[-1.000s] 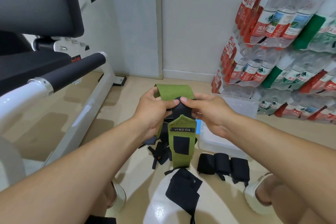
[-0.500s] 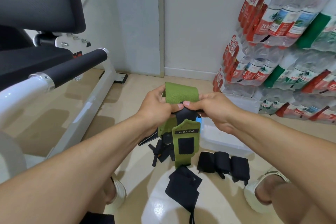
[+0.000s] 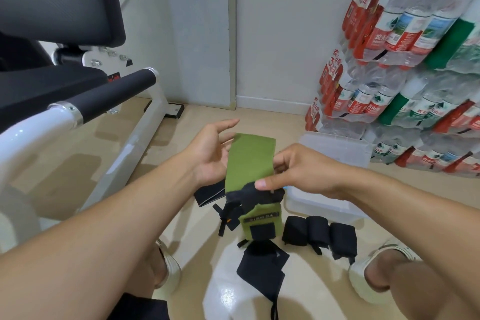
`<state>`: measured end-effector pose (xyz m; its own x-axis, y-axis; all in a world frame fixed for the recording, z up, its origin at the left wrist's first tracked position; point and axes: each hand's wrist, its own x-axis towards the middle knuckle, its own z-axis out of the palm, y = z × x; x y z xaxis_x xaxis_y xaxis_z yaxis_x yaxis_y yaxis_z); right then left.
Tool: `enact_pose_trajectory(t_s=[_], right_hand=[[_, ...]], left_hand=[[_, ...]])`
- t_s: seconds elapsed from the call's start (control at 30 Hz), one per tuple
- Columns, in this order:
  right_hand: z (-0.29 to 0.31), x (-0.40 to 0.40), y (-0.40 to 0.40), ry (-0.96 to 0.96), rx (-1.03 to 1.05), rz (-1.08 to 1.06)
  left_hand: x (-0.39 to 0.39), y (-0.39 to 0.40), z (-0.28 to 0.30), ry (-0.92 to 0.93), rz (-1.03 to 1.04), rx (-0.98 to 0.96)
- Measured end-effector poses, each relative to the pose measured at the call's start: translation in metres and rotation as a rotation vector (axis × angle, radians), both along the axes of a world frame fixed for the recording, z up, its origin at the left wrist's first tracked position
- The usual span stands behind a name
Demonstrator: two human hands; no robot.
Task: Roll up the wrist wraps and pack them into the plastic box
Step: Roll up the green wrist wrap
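While the right hand (image 3: 298, 171) pinches a green wrist wrap (image 3: 250, 163), the left hand (image 3: 213, 148) spreads open above the beige floor (image 3: 181, 215) beside a clear plastic box (image 3: 335, 149).

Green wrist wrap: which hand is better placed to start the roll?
Right. The right hand already pinches the green wrist wrap at its black end, where rolling starts. The left hand is open beside it, no grip, free to steady it.

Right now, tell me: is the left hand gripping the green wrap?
No, the left hand is open beside the green wrap; only the right hand pinches it.
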<state>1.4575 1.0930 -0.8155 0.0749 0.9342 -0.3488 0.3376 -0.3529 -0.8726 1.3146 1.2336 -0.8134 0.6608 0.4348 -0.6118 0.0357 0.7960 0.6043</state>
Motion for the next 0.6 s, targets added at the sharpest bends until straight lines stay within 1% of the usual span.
enact_pose_trajectory(t_s=[0.13,0.17,0.23,0.27,0.33,0.4,0.43,0.5,0.57,0.6], right_hand=[[-0.019,-0.004,-0.003,-0.010,-0.062,0.032],[-0.021,-0.007,-0.003,-0.073,-0.076,0.039],[-0.025,-0.004,-0.003,-0.124,-0.111,0.036],[-0.024,-0.002,-0.003,-0.085,-0.143,0.056],[-0.019,0.009,0.000,0.040,-0.207,0.058],[-0.011,0.017,0.005,0.261,-0.205,-0.033],[-0.007,0.022,0.008,0.403,-0.185,-0.132],[-0.003,0.030,0.015,0.623,-0.116,-0.354],[0.000,0.033,0.019,0.755,-0.043,-0.511],[0.001,0.033,0.020,0.783,-0.010,-0.568]], left_hand=[[-0.001,0.003,0.004,0.010,-0.013,0.076],[-0.001,0.005,0.004,0.006,-0.015,0.095],[-0.001,0.009,0.004,0.000,-0.019,0.118],[-0.002,0.009,0.004,0.003,-0.036,0.130],[-0.002,0.005,0.004,0.028,-0.096,0.197],[-0.002,0.000,0.001,0.061,-0.133,0.338],[-0.001,-0.001,-0.001,0.072,-0.134,0.417],[-0.002,-0.004,-0.003,0.087,-0.175,0.559],[-0.004,-0.007,-0.004,0.098,-0.273,0.651],[-0.005,-0.008,-0.004,0.110,-0.326,0.684]])
